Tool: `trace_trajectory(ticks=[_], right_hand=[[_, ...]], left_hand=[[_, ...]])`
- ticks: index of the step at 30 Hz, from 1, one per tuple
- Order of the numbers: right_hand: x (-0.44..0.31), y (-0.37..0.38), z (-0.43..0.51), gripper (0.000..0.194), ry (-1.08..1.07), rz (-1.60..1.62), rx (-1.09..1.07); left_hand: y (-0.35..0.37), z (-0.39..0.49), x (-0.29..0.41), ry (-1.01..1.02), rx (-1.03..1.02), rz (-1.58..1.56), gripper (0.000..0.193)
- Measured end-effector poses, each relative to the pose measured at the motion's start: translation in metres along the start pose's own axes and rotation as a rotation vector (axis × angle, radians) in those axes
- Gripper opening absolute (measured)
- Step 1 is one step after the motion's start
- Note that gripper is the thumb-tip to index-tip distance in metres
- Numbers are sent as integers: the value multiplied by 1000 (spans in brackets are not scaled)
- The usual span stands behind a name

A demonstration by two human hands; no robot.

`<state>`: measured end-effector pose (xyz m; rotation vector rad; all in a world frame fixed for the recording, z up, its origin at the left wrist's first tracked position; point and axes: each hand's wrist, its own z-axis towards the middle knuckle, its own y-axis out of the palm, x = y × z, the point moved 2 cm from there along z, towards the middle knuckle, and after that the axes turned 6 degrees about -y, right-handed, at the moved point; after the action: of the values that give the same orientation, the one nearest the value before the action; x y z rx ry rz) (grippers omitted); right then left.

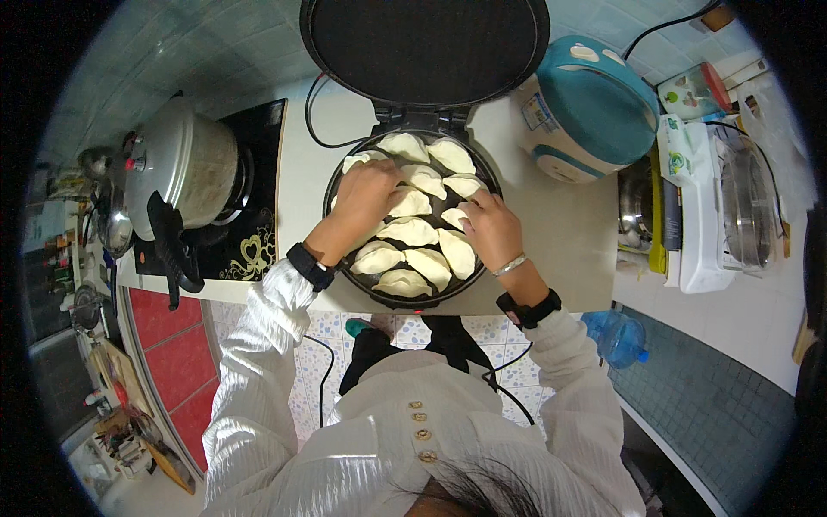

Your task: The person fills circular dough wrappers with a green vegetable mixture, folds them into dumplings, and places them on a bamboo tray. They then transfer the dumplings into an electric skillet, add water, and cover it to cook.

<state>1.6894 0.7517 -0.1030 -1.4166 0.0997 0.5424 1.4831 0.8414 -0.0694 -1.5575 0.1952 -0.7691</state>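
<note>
Several pale, half-moon dough dumplings (408, 231) lie close together in the black round pan of an electric griddle (481, 284). Its black lid (423, 45) stands raised at the back. My left hand (367, 194) reaches over the pan's left side, among the dumplings; its fingertips are hidden beneath the hand. On the right side, my right hand (492, 226) touches a small dumpling (454, 218) with thumb and fingers, close to another dumpling (464, 185). Whether either hand grips a dumpling, I cannot tell.
A metal pressure cooker (187, 168) sits on a black cooktop (249, 249) to the left, its dark handle jutting forward. Right of the griddle stands a teal-lidded rice cooker (594, 110). A blue water bottle (620, 339) is below the counter (562, 258).
</note>
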Motion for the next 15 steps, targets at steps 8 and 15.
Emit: trace_trajectory(ticks=[8, 15], right_hand=[[0, 8, 1, 18, 20, 64, 61], [-12, -36, -14, 23, 133, 133, -130]], left_hand=[[7, -10, 6, 95, -65, -27, 20], [16, -39, 21, 113, -134, -1, 26]])
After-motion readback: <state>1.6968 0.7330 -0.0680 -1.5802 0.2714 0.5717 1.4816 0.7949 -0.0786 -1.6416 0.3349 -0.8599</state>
